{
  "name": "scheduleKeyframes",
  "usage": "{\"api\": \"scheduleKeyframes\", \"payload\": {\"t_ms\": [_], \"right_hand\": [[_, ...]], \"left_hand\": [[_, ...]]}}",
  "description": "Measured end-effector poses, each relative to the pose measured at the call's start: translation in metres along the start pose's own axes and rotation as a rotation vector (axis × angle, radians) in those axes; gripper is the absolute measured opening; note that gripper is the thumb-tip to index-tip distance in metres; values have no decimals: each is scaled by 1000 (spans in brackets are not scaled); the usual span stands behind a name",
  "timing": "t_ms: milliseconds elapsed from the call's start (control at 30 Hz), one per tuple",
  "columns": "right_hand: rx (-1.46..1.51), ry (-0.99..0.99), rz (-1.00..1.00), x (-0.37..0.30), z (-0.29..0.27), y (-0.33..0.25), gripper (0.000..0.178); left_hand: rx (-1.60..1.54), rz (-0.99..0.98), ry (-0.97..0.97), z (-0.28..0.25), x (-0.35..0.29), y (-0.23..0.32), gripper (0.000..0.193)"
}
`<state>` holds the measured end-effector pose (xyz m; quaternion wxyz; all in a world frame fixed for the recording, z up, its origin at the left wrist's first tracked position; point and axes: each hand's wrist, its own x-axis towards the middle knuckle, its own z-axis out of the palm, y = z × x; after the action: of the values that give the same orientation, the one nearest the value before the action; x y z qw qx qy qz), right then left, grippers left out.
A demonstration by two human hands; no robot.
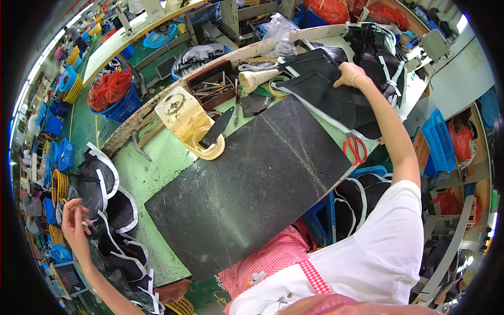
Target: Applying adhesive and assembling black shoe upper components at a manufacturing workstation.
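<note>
My right hand (350, 76) reaches to the far right of the bench, its thumb and fingers closing on the edge of a black sheet piece (320, 94) in a pile with white edging. At the far left, my left hand (76, 226) hovers beside a row of black pieces with white edge strips (107, 202). Its fingers are loosely bent and apart, with nothing visible in them. Between the hands lies a large dark work mat (247, 184). Red-handled scissors (355, 148) rest by the mat's right corner.
Behind the mat stand a cream glue container (184, 118) with a black-handled brush (217, 127), a hammer (144, 139) and a tray of metal tools (212, 86). A roll of tape (278, 86) sits near the black pile. Blue baskets (438, 140) stand at right.
</note>
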<state>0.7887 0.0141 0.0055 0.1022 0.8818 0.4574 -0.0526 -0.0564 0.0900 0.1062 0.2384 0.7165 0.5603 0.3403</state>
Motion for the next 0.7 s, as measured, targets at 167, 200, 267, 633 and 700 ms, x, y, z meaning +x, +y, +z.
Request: {"api": "scheduleKeyframes", "payload": {"t_ms": [167,200,267,633,700], "right_hand": [[-76,-45,-300,-97,32,-42,55],[-46,62,-344,-104,35,-45,48],[-60,247,-383,-112,39,-44,32],[197,420,-439,-163,-163,51,41],[377,-49,-457,-179,-184,43,40]], "left_hand": [[-96,-4,-303,115,-18,86,20],[-134,22,-407,138,-24,98,21],[-182,25,-609,184,-35,118,22],[-467,238,-1146,319,-90,172,23],[-496,180,-1210,326,-94,172,26]]}}
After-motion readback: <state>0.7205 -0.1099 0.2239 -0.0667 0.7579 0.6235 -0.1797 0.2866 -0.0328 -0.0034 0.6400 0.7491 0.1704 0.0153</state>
